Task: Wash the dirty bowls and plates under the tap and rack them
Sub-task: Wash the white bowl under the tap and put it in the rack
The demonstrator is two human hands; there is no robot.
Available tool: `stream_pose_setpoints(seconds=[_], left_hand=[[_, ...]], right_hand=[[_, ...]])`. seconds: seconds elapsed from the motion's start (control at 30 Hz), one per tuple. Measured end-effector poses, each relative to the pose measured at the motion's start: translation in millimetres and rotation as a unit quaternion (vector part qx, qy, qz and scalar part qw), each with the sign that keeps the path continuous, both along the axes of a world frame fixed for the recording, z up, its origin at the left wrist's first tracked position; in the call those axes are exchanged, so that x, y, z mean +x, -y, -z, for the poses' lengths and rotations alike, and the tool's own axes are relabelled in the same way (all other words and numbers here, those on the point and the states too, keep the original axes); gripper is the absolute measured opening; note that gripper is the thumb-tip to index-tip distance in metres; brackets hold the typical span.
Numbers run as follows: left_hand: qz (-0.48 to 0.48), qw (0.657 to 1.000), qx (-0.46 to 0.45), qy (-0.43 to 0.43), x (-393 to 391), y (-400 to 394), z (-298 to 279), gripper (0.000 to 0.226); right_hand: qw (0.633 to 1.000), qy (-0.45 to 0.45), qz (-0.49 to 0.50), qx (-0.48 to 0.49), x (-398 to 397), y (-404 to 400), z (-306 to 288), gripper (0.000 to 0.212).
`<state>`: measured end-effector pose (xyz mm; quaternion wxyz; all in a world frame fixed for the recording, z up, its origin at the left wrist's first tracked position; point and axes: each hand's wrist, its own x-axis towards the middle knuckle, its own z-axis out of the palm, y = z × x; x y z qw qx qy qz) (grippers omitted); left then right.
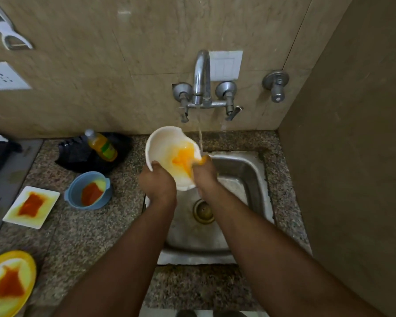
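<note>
**White bowl held under the running tap**

The white bowl (169,152), smeared with yellow-orange residue, sits at frame centre, tilted toward the camera above the far left corner of the steel sink (242,170). The left hand (157,183) holds a firm grip on its near rim, thumb over the edge. The right hand (202,171) is blurred at the bowl's right side, fingers against the inside; I cannot tell whether they curl round the rim. A thin stream from the tap (202,76) falls just right of the bowl.

The speckled granite bench (78,236) wraps the sink; beige tiled wall behind, a plain wall closing the right side close to the basin. Open room lies left of the sink. There, at mid-left, stand a blue bowl (88,191) and a white square plate (31,207), both stained red, a yellow plate (9,282) at lower left, and a soap bottle (102,145) lying on dark cloth.

Both forearms reach up from the bottom edge, converging on the bowl.
</note>
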<state>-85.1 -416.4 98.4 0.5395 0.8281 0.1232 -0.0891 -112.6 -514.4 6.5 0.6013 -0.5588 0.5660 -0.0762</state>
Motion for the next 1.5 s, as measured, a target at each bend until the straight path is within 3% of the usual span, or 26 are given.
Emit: stream_pose_setpoints(seconds=[0.1,0.17,0.27,0.33,0.43,0.5,0.53,0.6,0.67,0.73,0.8,0.9,0.97,1.0,1.07,1.13,1.17,1.3,1.43,1.5], left_hand=[[-0.012,1.000,0.012,0.011,2,-2,0,0.038],[0.043,0.999,0.010,0.015,-4,-5,6,0.037],[0.106,0.989,-0.087,-0.063,-3,-11,2,0.026],[0.135,0.956,-0.201,-0.168,6,-10,-13,0.023],[0.209,0.895,-0.323,-0.226,30,-9,-37,0.059],[0.243,0.897,-0.290,-0.229,52,-11,-40,0.068],[0.251,0.900,-0.258,-0.244,56,-13,-42,0.059],[0.234,0.918,-0.203,-0.250,63,-14,-40,0.035],[0.186,0.943,-0.163,-0.222,59,-12,-40,0.031],[0.154,0.950,-0.166,-0.216,48,-11,-37,0.031],[0.148,0.948,-0.163,-0.229,34,-12,-30,0.031],[0.141,0.962,-0.130,-0.192,17,-8,-24,0.021],[0.082,0.971,-0.139,-0.178,14,-6,-21,0.021],[0.048,0.973,-0.149,-0.171,14,-5,-19,0.020],[0.000,0.975,-0.168,-0.146,15,-5,-17,0.022],[-0.002,0.978,-0.164,-0.130,14,-9,-15,0.035],[0.011,0.978,-0.158,-0.134,12,-10,-15,0.037],[0.096,0.970,-0.160,-0.155,-10,-13,-10,0.044],[0.054,0.969,-0.189,-0.153,-16,-8,-3,0.049],[0.053,0.974,-0.188,-0.114,-14,-6,-1,0.050]], right_hand=[[0.989,0.116,0.069,0.068,-5,-25,14,0.056],[0.986,0.098,0.117,0.072,-13,-26,-14,0.051],[0.996,0.032,0.078,-0.008,-11,5,-32,0.030],[0.997,-0.016,0.044,-0.061,-9,22,-44,0.050],[0.995,-0.001,-0.003,-0.101,-13,32,-58,0.053],[0.991,0.021,-0.088,-0.100,-16,36,-60,0.034],[0.988,0.041,-0.124,-0.078,-18,36,-60,0.031],[0.981,0.086,-0.171,-0.019,-22,32,-54,0.060],[0.981,0.115,-0.155,0.013,-28,24,-45,0.077],[0.989,0.116,-0.092,0.012,-36,11,-40,0.060],[0.995,0.019,-0.072,-0.070,-34,9,-40,0.031],[0.981,-0.104,-0.093,-0.134,-25,15,-48,0.063],[0.962,-0.150,-0.140,-0.182,-20,16,-56,0.055],[0.956,-0.139,-0.169,-0.196,-20,13,-59,0.047],[0.968,-0.061,-0.187,-0.158,-23,-2,-61,0.065],[0.989,0.023,-0.134,-0.055,-35,-20,-59,0.079],[0.994,0.022,-0.099,-0.035,-37,-22,-54,0.077],[0.975,-0.097,-0.083,-0.181,-32,12,-43,0.039],[0.929,-0.191,-0.171,-0.267,-29,11,-53,0.045],[0.915,-0.185,-0.246,-0.261,-38,-10,-53,0.069]])
